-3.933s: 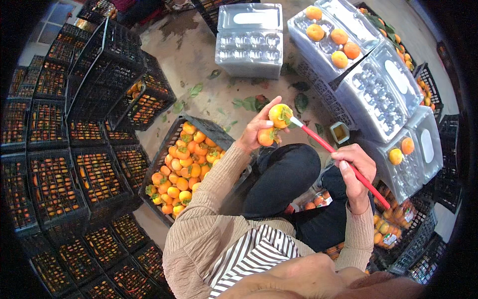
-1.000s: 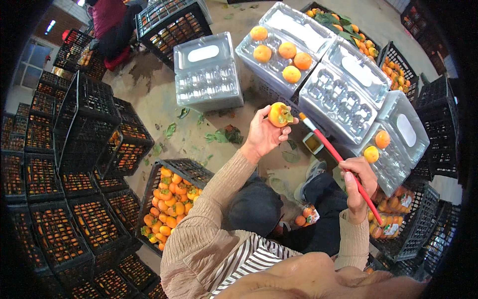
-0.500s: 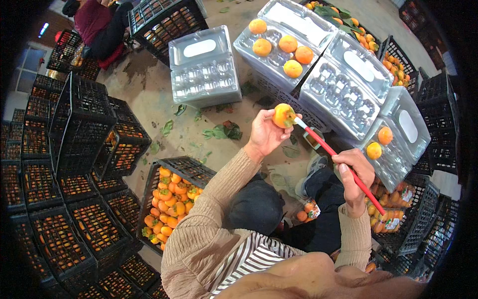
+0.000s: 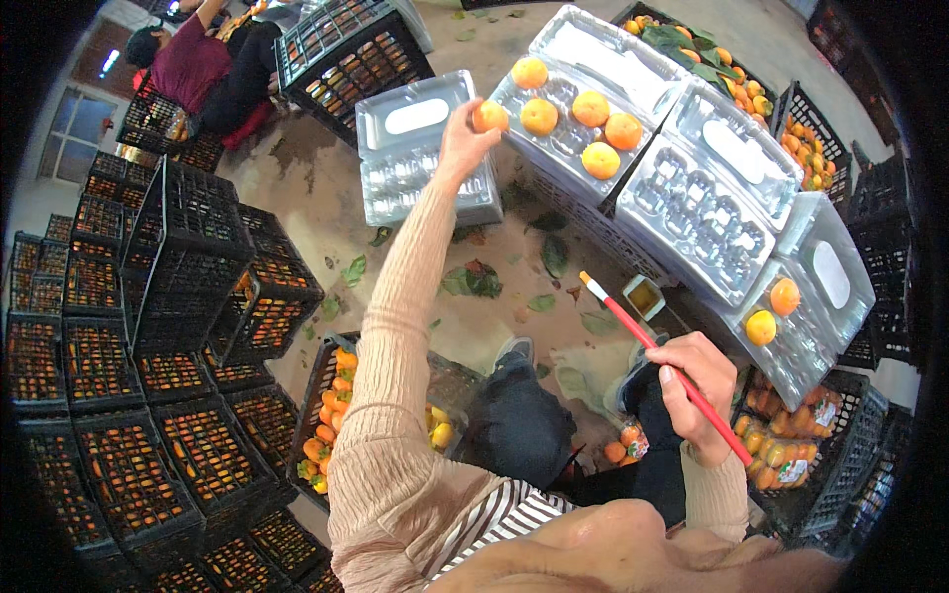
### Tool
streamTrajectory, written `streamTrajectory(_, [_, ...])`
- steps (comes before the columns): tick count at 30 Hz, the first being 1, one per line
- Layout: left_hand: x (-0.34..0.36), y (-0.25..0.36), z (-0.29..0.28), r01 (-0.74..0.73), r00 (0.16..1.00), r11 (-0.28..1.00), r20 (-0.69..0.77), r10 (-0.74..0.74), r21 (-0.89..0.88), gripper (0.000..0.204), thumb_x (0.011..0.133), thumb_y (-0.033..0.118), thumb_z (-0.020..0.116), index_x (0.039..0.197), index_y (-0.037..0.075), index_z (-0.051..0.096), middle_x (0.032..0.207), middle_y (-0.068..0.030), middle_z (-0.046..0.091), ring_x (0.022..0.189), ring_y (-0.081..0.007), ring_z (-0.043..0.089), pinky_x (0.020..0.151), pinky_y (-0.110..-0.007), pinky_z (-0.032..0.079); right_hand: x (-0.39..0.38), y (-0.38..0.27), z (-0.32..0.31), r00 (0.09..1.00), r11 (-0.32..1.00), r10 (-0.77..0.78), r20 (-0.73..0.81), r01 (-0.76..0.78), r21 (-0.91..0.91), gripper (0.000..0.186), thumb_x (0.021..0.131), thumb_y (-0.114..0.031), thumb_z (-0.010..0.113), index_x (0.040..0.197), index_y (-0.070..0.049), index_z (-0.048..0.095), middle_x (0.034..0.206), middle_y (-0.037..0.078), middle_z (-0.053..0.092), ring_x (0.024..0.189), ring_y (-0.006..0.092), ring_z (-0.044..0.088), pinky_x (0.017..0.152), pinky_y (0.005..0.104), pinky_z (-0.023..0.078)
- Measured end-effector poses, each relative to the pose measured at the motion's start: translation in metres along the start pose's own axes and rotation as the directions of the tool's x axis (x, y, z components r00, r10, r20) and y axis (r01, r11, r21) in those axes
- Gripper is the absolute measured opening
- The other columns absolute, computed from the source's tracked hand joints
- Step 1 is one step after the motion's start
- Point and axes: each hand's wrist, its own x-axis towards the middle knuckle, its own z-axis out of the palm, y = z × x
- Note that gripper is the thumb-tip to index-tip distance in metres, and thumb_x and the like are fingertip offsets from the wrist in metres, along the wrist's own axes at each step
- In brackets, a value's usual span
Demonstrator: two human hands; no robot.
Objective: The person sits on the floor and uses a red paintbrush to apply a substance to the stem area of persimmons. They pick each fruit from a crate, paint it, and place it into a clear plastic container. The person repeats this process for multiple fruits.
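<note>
My left hand (image 4: 463,148) is stretched far forward, its fingers closed around an orange persimmon (image 4: 489,116). It hovers by the right edge of a stack of clear plastic clamshell trays (image 4: 400,178), close to a second tray stack (image 4: 568,84) that bears several persimmons. In my right hand (image 4: 697,390) is a paintbrush (image 4: 628,321) with a red handle and a pale tip, pointing forward and left. Below the tray stacks sits a small open container (image 4: 645,296) with something yellowish in it. Two persimmons lie on the rightmost trays (image 4: 806,341).
A black crate of persimmons (image 4: 321,425) stands left of my knees, partly behind my left arm. Stacked full crates (image 4: 109,465) line the left side. Packed fruit boxes (image 4: 781,445) fill a crate at right. Leaves (image 4: 474,280) litter the floor. Another person (image 4: 198,64) sits far left.
My left hand has carried the persimmon forward and left, away from the brush. My right hand still grips the brush, slightly lower, and its tip now touches nothing.
</note>
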Motion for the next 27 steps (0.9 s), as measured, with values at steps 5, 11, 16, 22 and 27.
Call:
streamTrajectory(5, [0.049,0.010,0.009,-0.388,0.919,0.860,0.205,0.336,0.332,0.055,0.064,0.001,0.063,0.118,0.011,0.055,0.118,-0.0150,0.051,0.107,-0.0343,0.051,0.093,-0.038,0.043,0.003,0.004,-0.003,1.000,1.000,-0.015,0.014,0.016,-0.007,0.018,0.066,0.001,0.057,0.081,0.001,0.065,0.069,0.013,0.060,0.060,0.0249,0.057,0.056,0.0321,0.047])
streamTrajectory(11, [0.071,-0.010,0.019,-0.621,0.779,0.690,0.386,0.494,0.372,0.056,0.066,-0.005,0.057,0.118,0.017,0.059,0.120,-0.0104,0.053,0.110,-0.0306,0.051,0.093,-0.038,0.043,0.008,0.006,-0.004,0.998,0.999,0.045,0.047,-0.045,-0.013,0.018,0.066,0.001,0.057,0.083,0.000,0.065,0.071,0.013,0.060,0.062,0.0252,0.058,0.058,0.0320,0.047])
streamTrajectory(16, [0.059,-0.017,0.024,-0.557,0.831,0.751,0.236,0.504,0.356,0.049,0.072,0.000,0.057,0.119,0.015,0.059,0.119,-0.0119,0.055,0.105,-0.0325,0.055,0.091,-0.039,0.045,0.011,0.009,0.002,0.994,0.999,0.032,0.102,-0.029,-0.028,0.021,0.068,0.001,0.057,0.087,0.001,0.064,0.076,0.014,0.060,0.066,0.0264,0.058,0.061,0.0327,0.047])
streamTrajectory(22, [-0.071,0.039,-0.086,-0.082,0.983,0.983,0.175,0.053,0.163,0.048,0.077,0.009,0.063,0.124,0.010,0.053,0.080,-0.0055,0.058,0.069,-0.0125,0.055,0.066,-0.028,0.047,-0.001,-0.002,0.010,0.957,0.990,0.140,0.253,-0.134,-0.041,0.026,0.078,-0.006,0.054,0.100,0.005,0.062,0.091,0.018,0.060,0.075,0.0243,0.058,0.070,0.0317,0.046])
streamTrajectory(27, [-0.224,0.027,-0.207,0.178,0.979,0.924,0.033,-0.201,0.339,0.031,0.086,0.012,0.059,0.116,0.003,0.057,0.101,-0.0069,0.065,0.085,-0.0121,0.061,0.076,-0.027,0.050,-0.014,-0.005,0.012,0.917,0.967,0.230,0.326,-0.252,0.027,0.030,0.087,-0.012,0.045,0.107,0.006,0.059,0.100,0.017,0.059,0.076,0.0197,0.055,0.070,0.0283,0.045])
